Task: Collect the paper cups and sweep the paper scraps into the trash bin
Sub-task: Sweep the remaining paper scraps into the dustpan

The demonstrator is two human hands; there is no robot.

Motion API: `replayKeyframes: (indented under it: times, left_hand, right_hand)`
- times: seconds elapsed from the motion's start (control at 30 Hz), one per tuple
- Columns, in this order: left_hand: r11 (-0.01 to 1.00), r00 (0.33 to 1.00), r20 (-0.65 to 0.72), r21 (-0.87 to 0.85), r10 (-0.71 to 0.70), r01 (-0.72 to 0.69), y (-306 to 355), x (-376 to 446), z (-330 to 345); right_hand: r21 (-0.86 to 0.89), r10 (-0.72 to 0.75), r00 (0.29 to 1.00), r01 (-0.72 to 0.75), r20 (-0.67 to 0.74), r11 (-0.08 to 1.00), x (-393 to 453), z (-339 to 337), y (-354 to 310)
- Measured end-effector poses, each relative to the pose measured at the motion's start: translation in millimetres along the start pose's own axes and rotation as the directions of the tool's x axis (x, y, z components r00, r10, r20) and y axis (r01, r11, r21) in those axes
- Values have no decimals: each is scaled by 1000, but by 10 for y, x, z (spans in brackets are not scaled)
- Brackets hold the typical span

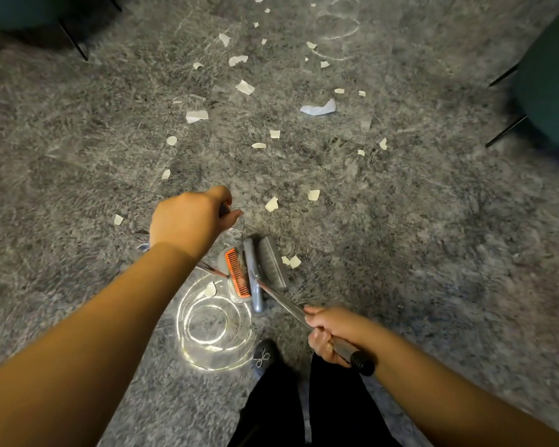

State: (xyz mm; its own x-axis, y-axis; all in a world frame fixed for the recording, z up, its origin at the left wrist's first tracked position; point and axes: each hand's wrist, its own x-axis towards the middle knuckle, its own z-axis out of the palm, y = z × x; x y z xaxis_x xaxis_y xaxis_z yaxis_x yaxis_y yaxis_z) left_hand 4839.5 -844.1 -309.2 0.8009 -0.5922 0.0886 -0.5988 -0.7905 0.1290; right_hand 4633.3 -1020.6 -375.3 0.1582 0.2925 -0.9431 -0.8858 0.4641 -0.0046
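Note:
Several white paper scraps [245, 87] lie scattered over the grey shaggy carpet [417, 221], most of them ahead of me. My left hand [191, 219] grips the top of a thin handle that runs down to a grey dustpan with an orange comb [237, 274]. Lower right, my right hand [331, 330] grips the silver broom handle above its black end cap. The grey broom head [271, 261] stands against the dustpan, two scraps [291, 261] beside its bristles. A clear round container [188, 330] stands left of my foot, one scrap [210, 289] at its rim.
Teal chairs with black legs stand at the top left [29, 11] and at the right edge [549, 91]. Faint clear cup-like outlines [336, 27] show on the carpet far ahead. My black shoe [265, 356] and dark trousers are at the bottom centre.

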Motion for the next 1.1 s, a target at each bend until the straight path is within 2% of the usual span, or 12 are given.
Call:
replayKeyframes:
  times: [0.13, 0.37, 0.53, 0.63, 0.9, 1.1]
  left_hand:
    - [1000, 999, 32, -16, 3, -3, -14, -53, -13]
    - [999, 998, 64, -45, -18, 21, -177, -168, -128]
    - [1000, 998, 70, -30, 9, -6, -187, -226, -229]
    - [1000, 997, 68, 2, -29, 29, -169, -205, -257]
    - [995, 994, 41, 29, -98, 97, -231, -208, -151]
    - [995, 995, 16, 33, -98, 98, -279, -251, -109]
  right_hand:
    - [30, -52, 999, 52, 2, 998, -174, 24, 73]
    - [-88, -154, 981, 144, -121, 986, -353, -148, 106]
    - [30, -162, 970, 171, -182, 985, -378, -305, 56]
    - [55, -170, 959, 187, -226, 981, -344, -426, 12]
    - [1, -173, 930, 184, -325, 983, -134, -599, -166]
    - [-111, -189, 936, 163, -296, 980, 71, -424, -161]
